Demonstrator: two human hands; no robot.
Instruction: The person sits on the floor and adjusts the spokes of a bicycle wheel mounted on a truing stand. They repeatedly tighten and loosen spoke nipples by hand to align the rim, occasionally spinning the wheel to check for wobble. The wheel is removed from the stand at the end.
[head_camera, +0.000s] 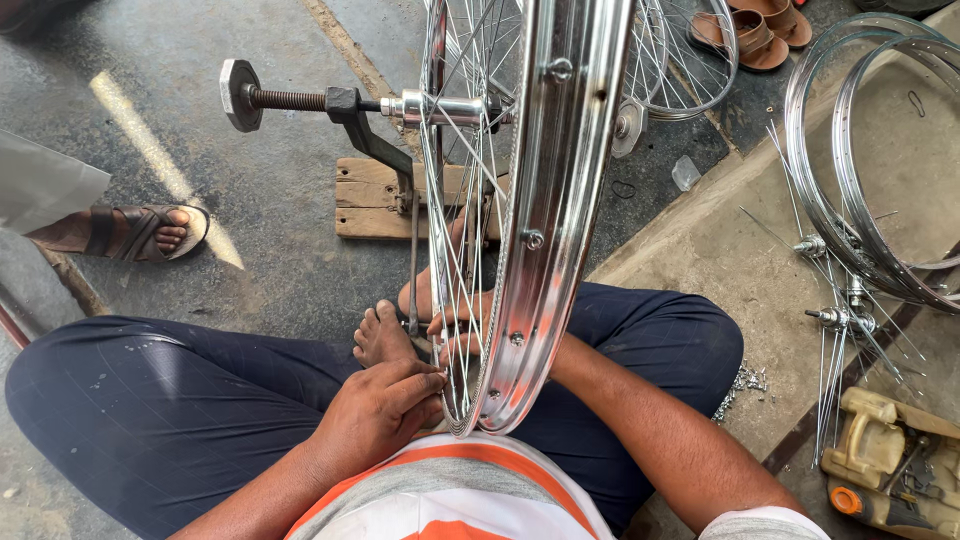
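A shiny spoked bicycle wheel (560, 200) stands upright in front of me, its hub (440, 108) held on a dark metal stand (355, 110) bolted to a wooden block (370, 195). My left hand (380, 410) is at the bottom of the rim on its left side, fingers pinched together against the spokes where they meet the rim. My right forearm reaches in from the right, and my right hand (462, 335) sits behind the rim. Only a few of its fingers show through the spokes, and its grip is hidden. My bare feet rest under the wheel.
Bare rims (850, 170) and hubs with loose spokes (835, 315) lie on the concrete slab at right. A dirty yellowish tool tray (890, 460) sits at bottom right, a small pile of metal bits (745, 380) by my knee. Another person's sandalled foot (140, 232) is at left. Sandals (755, 30) lie at the top.
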